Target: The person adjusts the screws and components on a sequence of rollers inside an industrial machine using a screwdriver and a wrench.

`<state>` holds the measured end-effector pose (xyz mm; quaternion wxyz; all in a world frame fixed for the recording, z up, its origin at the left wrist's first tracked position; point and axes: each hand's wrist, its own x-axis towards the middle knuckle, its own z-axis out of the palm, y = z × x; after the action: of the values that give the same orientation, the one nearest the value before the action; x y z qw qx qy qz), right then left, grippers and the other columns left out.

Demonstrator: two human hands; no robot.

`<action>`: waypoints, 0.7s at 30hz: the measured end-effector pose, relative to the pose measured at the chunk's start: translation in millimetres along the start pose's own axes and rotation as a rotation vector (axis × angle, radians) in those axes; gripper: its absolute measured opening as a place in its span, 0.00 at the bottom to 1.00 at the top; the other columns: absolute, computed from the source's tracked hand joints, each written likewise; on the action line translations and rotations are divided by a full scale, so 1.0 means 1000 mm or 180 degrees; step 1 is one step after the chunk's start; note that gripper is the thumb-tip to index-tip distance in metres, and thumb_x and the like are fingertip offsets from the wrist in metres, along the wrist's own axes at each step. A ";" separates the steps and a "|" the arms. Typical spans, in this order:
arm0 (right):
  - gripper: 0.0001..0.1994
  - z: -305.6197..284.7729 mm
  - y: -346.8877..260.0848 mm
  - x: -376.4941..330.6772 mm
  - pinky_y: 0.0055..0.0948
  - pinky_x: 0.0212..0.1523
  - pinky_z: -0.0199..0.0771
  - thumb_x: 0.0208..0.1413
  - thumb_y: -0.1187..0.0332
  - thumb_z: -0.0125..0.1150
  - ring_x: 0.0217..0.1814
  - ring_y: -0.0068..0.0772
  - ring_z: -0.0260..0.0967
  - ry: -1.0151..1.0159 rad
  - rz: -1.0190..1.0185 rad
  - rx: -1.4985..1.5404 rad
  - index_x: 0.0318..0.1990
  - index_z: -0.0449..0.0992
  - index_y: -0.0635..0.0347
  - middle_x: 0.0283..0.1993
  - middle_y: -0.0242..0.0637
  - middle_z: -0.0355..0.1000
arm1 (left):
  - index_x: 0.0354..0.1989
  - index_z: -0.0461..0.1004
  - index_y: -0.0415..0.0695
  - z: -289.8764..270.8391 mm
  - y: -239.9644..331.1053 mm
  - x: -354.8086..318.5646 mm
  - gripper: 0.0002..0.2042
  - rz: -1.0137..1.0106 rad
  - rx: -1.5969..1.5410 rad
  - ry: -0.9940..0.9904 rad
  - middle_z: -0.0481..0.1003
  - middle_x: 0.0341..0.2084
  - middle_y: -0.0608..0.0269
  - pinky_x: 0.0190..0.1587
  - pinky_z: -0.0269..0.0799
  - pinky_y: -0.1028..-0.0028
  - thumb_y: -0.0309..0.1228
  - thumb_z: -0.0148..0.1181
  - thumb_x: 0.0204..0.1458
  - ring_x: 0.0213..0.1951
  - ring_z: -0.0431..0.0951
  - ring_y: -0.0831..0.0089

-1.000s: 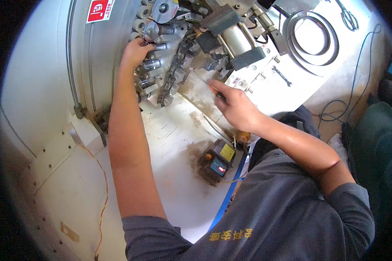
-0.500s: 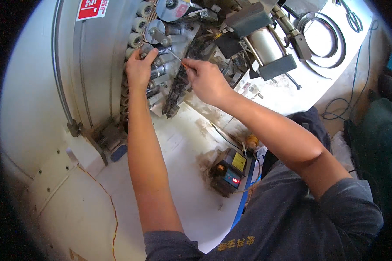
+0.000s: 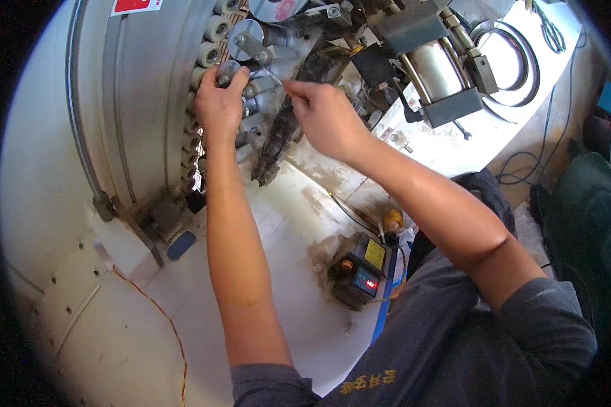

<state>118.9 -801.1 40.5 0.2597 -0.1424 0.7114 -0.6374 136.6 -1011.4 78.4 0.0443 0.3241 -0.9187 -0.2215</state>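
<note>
My left hand [image 3: 218,108] reaches up to a column of small metal rollers, its thumb and fingers closed around a round grey roller [image 3: 229,68]. To its right, my right hand [image 3: 327,123] is a fist around a screwdriver whose handle is hidden in the palm. The thin bright screwdriver shaft [image 3: 272,74] points up and left toward the roller brackets. Just above my left hand sits a larger grey disc [image 3: 245,38] with a bolted arm. Where the screwdriver's tip touches is too small to tell.
A dark, grimy bar [image 3: 275,146] runs beside the rollers. Farther right are a metal cylinder [image 3: 436,71] in dark end blocks and black hoops [image 3: 528,64]. A black control box [image 3: 360,271] with a lit display stands nearer me. A curved metal panel [image 3: 139,102] rises at the left.
The view has shifted slightly, so the machine sits a little differently in the picture. My right fist has risen slightly with the screwdriver. My left hand stays at the rollers.
</note>
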 end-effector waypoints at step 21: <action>0.16 0.005 -0.002 0.005 0.41 0.50 0.78 0.65 0.70 0.53 0.49 0.59 0.78 -0.0212 0.0120 0.0001 0.56 0.78 0.67 0.45 0.63 0.77 | 0.56 0.76 0.33 -0.007 0.002 -0.004 0.27 -0.0134 -0.0159 -0.0091 0.81 0.47 0.52 0.56 0.70 0.69 0.41 0.70 0.53 0.47 0.78 0.65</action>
<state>116.9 -808.4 41.2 0.2952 -0.1501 0.7048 -0.6273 140.7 -1010.4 85.9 0.0345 0.3390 -0.9064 -0.2499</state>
